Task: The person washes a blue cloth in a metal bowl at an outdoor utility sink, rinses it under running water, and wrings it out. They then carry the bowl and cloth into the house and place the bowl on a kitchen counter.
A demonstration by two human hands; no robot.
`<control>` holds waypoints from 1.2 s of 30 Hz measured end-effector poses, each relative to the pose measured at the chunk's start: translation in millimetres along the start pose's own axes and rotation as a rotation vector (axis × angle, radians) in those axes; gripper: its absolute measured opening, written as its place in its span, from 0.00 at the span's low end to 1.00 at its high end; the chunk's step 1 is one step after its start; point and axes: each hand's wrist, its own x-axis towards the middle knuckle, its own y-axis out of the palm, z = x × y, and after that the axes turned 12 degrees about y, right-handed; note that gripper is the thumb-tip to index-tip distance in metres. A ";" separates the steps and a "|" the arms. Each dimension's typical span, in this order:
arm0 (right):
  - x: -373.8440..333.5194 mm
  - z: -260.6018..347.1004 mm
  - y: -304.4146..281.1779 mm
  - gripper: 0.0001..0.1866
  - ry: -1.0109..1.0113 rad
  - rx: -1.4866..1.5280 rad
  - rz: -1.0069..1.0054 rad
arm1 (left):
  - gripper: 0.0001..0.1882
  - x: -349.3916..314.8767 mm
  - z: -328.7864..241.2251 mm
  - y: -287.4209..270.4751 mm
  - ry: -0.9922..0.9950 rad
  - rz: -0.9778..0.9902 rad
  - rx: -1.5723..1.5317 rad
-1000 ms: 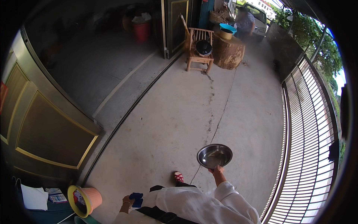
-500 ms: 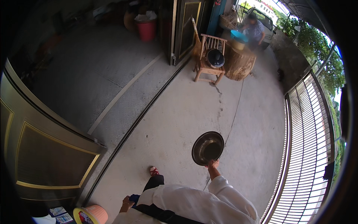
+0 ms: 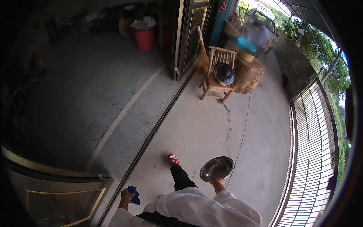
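Note:
A round metal basin (image 3: 217, 169) hangs in front of me above the concrete floor, tilted with its hollow side showing. My right hand (image 3: 217, 182) grips its near rim. Out to the left, my left hand (image 3: 127, 194) is closed around a dark blue cloth (image 3: 134, 195), which sticks out past the fingers. The basin and the cloth are well apart. One of my feet, in a red sandal (image 3: 174, 159), is stretched forward between the two hands.
Ahead stands a bamboo chair (image 3: 215, 89) bearing a dark lidded pot (image 3: 224, 74). Beside it a tree stump (image 3: 248, 77) carries a blue basin (image 3: 246, 45) on a yellowish one, with a person (image 3: 260, 37) behind. Folding doors (image 3: 68, 204) and a floor track lie left; a barred gate (image 3: 314, 151) runs along the right.
I have stepped forward, and the chair and stump look nearer. My left hand has swung out with the cloth. The basin is lower in view and tipped flatter; the pink basket has left view.

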 end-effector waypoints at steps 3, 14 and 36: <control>-4.5 105.8 51.4 0.13 0.230 0.209 -0.002 | 0.33 26.6 8.7 -2.8 -0.064 -0.131 -0.047; 89.3 358.2 296.4 0.14 0.054 -0.128 0.142 | 0.19 89.3 44.6 -38.5 -0.521 0.186 -0.132; -22.1 567.3 598.4 0.09 0.171 0.094 0.079 | 0.28 527.1 -31.7 -541.3 0.510 -0.493 -1.916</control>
